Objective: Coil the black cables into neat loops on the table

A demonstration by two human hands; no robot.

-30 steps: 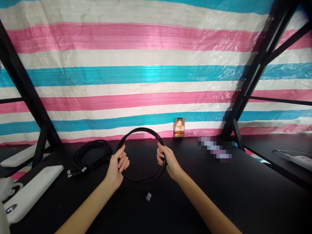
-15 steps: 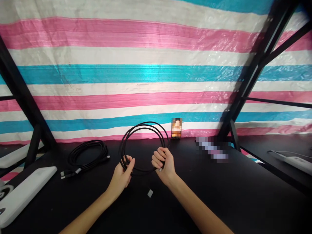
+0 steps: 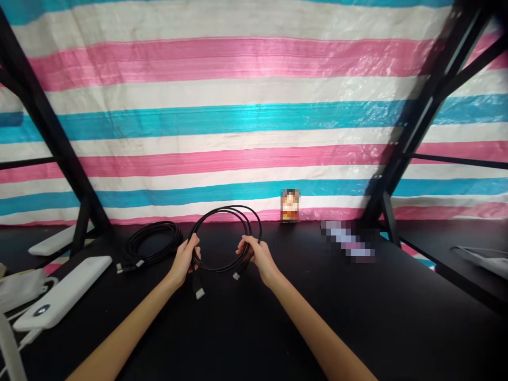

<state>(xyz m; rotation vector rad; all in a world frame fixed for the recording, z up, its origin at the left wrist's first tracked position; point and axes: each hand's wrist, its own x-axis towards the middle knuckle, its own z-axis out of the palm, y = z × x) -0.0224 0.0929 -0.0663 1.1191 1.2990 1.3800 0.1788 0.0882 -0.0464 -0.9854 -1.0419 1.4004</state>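
Several loops of a thin black cable (image 3: pixel 222 210) form a ring between my two hands, above the black table. My left hand (image 3: pixel 184 260) is closed on the ring's left side, thumb uppermost. At the right side, my right hand (image 3: pixel 257 256) pinches the loops between thumb and fingers. One cable end with a pale plug (image 3: pixel 199 292) hangs below my left hand. Another pale connector (image 3: pixel 236 275) shows just left of and below my right hand. A second black cable (image 3: pixel 153 233), coiled, lies on the table to the left of my left hand.
On the black table (image 3: pixel 222 338), a white power bank (image 3: pixel 65 293) lies at left beside white chargers and wires (image 3: pixel 24 288). A small blurred item (image 3: pixel 290 205) stands at the back, a blurred strip (image 3: pixel 349 242) lies right. Black metal posts (image 3: pixel 408 127) flank a striped sheet (image 3: pixel 238 116).
The looped cable sits slightly further left and lower, its ring tilted flatter. My right hand has gone from a fist to a pinch, and both cable ends now show. The view has shifted left.
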